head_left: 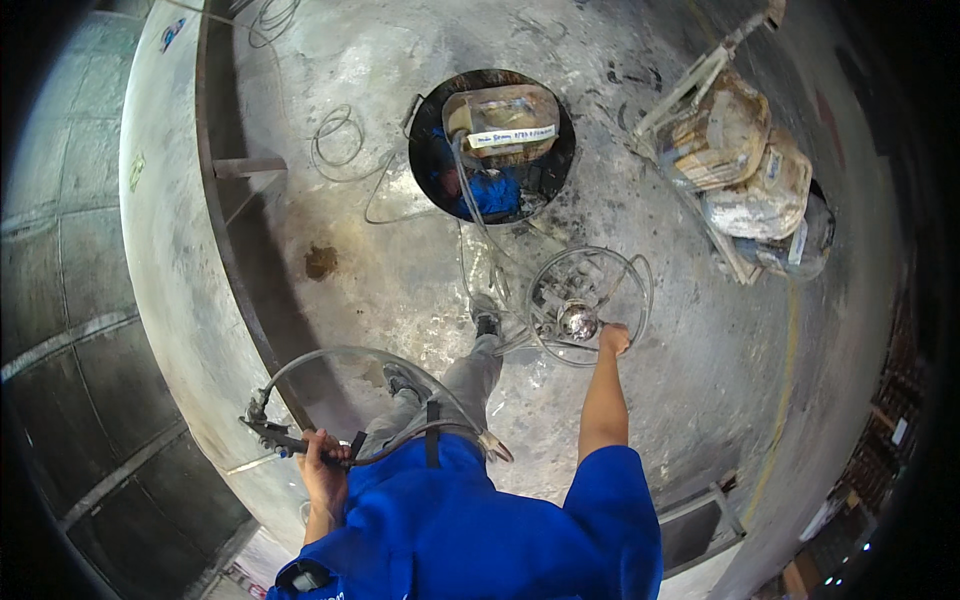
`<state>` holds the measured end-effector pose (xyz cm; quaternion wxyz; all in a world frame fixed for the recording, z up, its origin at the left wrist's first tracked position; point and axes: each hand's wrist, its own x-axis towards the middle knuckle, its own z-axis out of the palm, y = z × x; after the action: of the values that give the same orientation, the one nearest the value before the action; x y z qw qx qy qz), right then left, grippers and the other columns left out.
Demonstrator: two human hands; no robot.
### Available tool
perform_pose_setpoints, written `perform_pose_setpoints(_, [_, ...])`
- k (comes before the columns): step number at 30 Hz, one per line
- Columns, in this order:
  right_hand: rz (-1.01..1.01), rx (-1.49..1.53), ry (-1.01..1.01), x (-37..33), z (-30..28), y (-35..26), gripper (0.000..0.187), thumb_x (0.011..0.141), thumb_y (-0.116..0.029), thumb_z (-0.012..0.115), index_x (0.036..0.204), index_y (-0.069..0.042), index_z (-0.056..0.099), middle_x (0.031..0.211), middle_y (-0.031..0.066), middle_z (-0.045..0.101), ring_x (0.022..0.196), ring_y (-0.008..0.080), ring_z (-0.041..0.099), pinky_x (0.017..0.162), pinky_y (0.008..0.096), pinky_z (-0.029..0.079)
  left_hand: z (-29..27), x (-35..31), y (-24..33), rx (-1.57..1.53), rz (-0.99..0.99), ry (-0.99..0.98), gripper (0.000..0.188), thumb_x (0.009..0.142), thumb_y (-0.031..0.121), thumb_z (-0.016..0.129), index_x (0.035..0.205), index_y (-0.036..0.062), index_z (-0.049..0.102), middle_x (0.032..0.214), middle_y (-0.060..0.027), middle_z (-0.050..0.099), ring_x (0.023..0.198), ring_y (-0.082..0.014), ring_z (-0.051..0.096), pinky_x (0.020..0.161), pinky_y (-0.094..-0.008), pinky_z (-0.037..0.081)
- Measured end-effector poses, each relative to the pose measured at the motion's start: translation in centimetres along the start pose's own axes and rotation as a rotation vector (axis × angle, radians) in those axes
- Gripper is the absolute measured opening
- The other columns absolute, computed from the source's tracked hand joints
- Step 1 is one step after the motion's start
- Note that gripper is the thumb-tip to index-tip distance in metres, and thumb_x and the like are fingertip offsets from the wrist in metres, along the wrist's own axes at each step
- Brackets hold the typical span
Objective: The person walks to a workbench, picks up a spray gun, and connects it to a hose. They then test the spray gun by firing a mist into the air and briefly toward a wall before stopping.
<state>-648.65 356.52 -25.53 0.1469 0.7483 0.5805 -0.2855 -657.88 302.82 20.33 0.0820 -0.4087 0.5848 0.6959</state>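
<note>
My left hand is wrapped round the handle of a spray gun at lower left. From the gun a grey hose arcs over my legs. My right arm reaches forward, and my right hand is closed in a fist beside a shiny, rounded metal part. What the right fingers grip is too small to make out. Around the metal part lies a coiled hose on the floor. A tan-tipped object shows at my waist.
Ahead stands a round black tub holding a labelled plastic container and blue material. Stained plastic containers lean on a metal frame at right. Along the left runs a long pale panel. Thin cable loops across the floor.
</note>
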Motion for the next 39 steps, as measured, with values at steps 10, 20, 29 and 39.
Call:
perform_pose_setpoints(10, [-0.733,0.323,-0.302,-31.7,-4.1,0.2,0.028,0.100,-0.019,0.061,0.111,0.006,0.067,0.101,0.0222,0.072,0.087,0.0350,0.069,0.081,0.0407,0.053,-2.5,-0.5,-0.4,-0.035,0.026,-0.126,0.018,0.099,0.018,0.071,0.089,0.0082,0.059,0.077,-0.0063,0.065,0.077,-0.0201,0.067,0.070,-0.0353,0.053])
perform_pose_setpoints(20, [-2.203,0.053,-1.130,-71.4,-10.9,-5.7,0.020,0.093,-0.016,0.076,0.102,-0.001,0.066,0.083,0.0145,0.067,0.072,0.0323,0.067,0.065,0.0409,0.053,-10.1,-1.7,1.3,-0.139,0.280,-0.303,0.026,0.102,0.025,0.070,0.111,0.0014,0.067,0.092,-0.0043,0.069,0.081,-0.0126,0.064,0.071,-0.0297,0.051])
perform_pose_setpoints(29, [-2.383,-0.089,-0.896,-78.6,-7.1,-2.1,0.029,0.101,-0.020,0.066,0.080,-0.003,0.056,0.072,0.0199,0.064,0.065,0.0414,0.064,0.056,0.0503,0.046,-15.1,-1.4,0.1,-0.249,0.438,-0.089,0.019,0.104,0.020,0.066,0.104,0.0017,0.063,0.078,-0.0043,0.068,0.068,-0.0126,0.064,0.063,-0.0295,0.051])
perform_pose_setpoints(39, [-1.742,-0.539,-1.500,-79.8,-3.5,0.1,0.037,0.104,-0.033,0.067,0.112,0.003,0.069,0.096,0.0102,0.074,0.082,0.0184,0.069,0.074,0.0342,0.055,-18.2,-1.0,-0.5,-0.212,0.516,0.003,0.030,0.102,0.024,0.068,0.114,-0.0025,0.062,0.082,-0.0065,0.069,0.071,-0.0131,0.065,0.063,-0.0293,0.051])
